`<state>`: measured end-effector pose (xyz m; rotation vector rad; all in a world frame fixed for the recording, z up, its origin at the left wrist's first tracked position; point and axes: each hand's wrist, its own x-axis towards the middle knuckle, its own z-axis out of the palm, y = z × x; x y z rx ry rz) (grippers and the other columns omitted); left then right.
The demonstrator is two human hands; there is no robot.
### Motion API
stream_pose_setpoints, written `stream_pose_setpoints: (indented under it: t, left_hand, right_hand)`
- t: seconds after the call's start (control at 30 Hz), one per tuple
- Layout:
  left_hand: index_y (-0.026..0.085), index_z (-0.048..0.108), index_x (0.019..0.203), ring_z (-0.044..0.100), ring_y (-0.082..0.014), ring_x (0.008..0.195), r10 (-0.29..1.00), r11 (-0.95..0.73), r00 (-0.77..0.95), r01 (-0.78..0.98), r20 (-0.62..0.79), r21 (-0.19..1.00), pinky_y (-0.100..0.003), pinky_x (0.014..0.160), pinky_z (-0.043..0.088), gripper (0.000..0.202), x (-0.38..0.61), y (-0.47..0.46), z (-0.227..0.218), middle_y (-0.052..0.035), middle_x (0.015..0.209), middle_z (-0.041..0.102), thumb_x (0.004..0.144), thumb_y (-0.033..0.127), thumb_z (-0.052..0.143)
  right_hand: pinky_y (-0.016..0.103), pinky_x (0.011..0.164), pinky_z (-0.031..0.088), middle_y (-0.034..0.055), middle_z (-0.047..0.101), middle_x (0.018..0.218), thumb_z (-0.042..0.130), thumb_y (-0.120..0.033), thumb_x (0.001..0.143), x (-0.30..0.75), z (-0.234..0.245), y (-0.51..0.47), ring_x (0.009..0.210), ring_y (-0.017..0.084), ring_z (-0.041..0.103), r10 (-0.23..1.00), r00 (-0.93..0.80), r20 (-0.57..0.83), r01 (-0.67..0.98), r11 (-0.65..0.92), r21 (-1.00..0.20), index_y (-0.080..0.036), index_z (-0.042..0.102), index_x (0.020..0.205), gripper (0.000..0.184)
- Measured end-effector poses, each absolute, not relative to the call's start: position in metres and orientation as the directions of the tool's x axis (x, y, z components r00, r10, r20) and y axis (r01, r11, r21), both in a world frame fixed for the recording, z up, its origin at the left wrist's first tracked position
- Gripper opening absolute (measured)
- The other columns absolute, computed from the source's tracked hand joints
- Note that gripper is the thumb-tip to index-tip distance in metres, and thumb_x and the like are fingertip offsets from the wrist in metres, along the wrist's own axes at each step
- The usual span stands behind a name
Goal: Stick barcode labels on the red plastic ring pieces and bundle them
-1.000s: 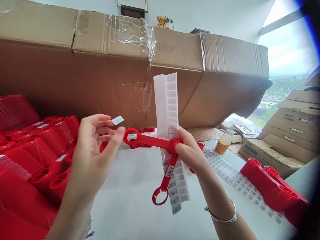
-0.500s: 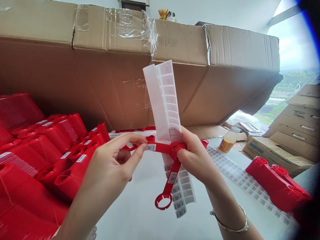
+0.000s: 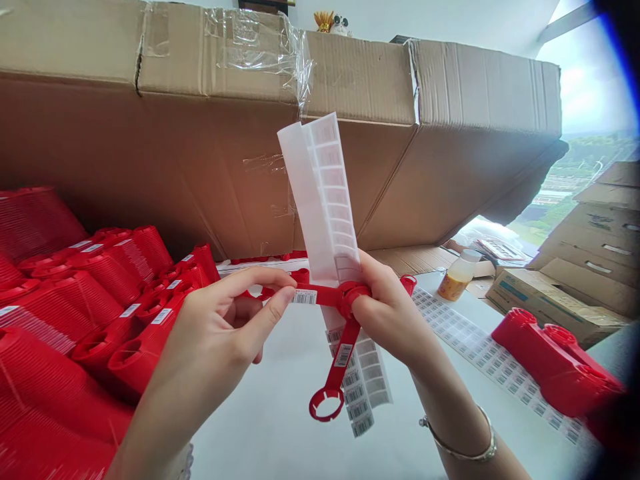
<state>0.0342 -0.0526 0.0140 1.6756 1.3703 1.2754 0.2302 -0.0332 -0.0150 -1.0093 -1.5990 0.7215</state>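
Behind a white table (image 3: 250,427) stands a big cardboard box (image 3: 350,173). The right hand (image 3: 387,313) pinches a red plastic bracket (image 3: 325,294) and label sheet (image 3: 320,200); left fingers (image 3: 273,303) pinch its arm beside a barcode label (image 3: 304,297), which could crease if pressed unevenly.

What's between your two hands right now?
In the head view, a red plastic arm spans the gap from the left hand to the right hand. A barcode label sits on it beside the left fingertips.
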Motion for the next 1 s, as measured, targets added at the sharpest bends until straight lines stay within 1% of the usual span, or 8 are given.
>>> stream_pose_setpoints:
  t: [0.17,0.33,0.57,0.7,0.9,0.93,1.0]
  left_hand:
    - [0.032,0.078,0.084,0.039,-0.0099,0.039,0.937,-0.337,0.044,0.383,0.347,0.860,-0.017,0.037,0.031,0.013,0.034,-0.047,0.010,0.0056,0.042,0.047,0.082,0.045,0.077]
    - [0.032,0.077,0.085,0.032,-0.0087,0.036,0.933,-0.346,0.054,0.415,0.357,0.841,-0.019,0.033,0.022,0.012,0.034,-0.045,0.009,0.0068,0.041,0.046,0.085,0.044,0.074]
    - [0.031,0.075,0.089,0.034,-0.0087,0.038,0.940,-0.326,0.069,0.476,0.335,0.817,-0.017,0.034,0.025,0.013,0.033,-0.046,0.010,0.0083,0.042,0.044,0.088,0.043,0.070]
    - [0.031,0.074,0.091,0.034,-0.0086,0.038,0.940,-0.322,0.071,0.500,0.332,0.804,-0.017,0.034,0.024,0.013,0.034,-0.044,0.010,0.0092,0.043,0.044,0.088,0.043,0.069]
    - [0.031,0.073,0.088,0.035,-0.0090,0.039,0.935,-0.340,0.083,0.487,0.345,0.805,-0.018,0.034,0.025,0.012,0.035,-0.043,0.009,0.0093,0.043,0.042,0.089,0.041,0.069]
    - [0.031,0.073,0.088,0.035,-0.0092,0.039,0.932,-0.346,0.079,0.490,0.355,0.800,-0.019,0.035,0.025,0.011,0.035,-0.043,0.008,0.0092,0.043,0.043,0.089,0.041,0.069]
    - [0.031,0.073,0.088,0.038,-0.0095,0.040,0.923,-0.363,0.077,0.500,0.377,0.786,-0.020,0.036,0.028,0.010,0.036,-0.042,0.006,0.0085,0.047,0.049,0.088,0.040,0.070]
  right_hand:
    - [0.023,0.045,0.035,-0.0035,0.058,0.075,0.038,-0.002,0.071,0.229,-0.014,-0.034,0.057,0.011,0.047,0.888,-0.089,0.451,0.244,0.458,-0.855,-0.022,0.058,0.088,0.034]
    - [0.023,0.045,0.035,-0.0039,0.058,0.073,0.038,-0.002,0.070,0.230,-0.015,-0.034,0.056,0.010,0.047,0.885,-0.090,0.457,0.245,0.465,-0.851,-0.023,0.051,0.081,0.026]
    - [0.022,0.045,0.035,-0.0039,0.058,0.074,0.038,-0.002,0.070,0.229,-0.015,-0.034,0.056,0.010,0.047,0.890,-0.095,0.446,0.235,0.456,-0.858,-0.022,0.048,0.080,0.024]
    - [0.021,0.045,0.034,-0.0042,0.058,0.074,0.038,-0.001,0.069,0.228,-0.014,-0.034,0.056,0.010,0.048,0.892,-0.096,0.441,0.217,0.451,-0.866,-0.021,0.052,0.083,0.028]
    - [0.021,0.044,0.034,-0.0056,0.058,0.071,0.037,0.000,0.070,0.228,-0.015,-0.035,0.055,0.009,0.047,0.891,-0.096,0.444,0.221,0.454,-0.863,-0.021,0.058,0.088,0.035]
    - [0.021,0.044,0.034,-0.0058,0.057,0.071,0.037,0.000,0.070,0.228,-0.015,-0.036,0.055,0.009,0.047,0.889,-0.095,0.448,0.228,0.458,-0.859,-0.021,0.060,0.090,0.037]
    - [0.020,0.044,0.035,-0.0060,0.057,0.070,0.037,0.000,0.070,0.228,-0.014,-0.036,0.056,0.009,0.046,0.885,-0.091,0.456,0.246,0.464,-0.851,-0.021,0.060,0.090,0.037]
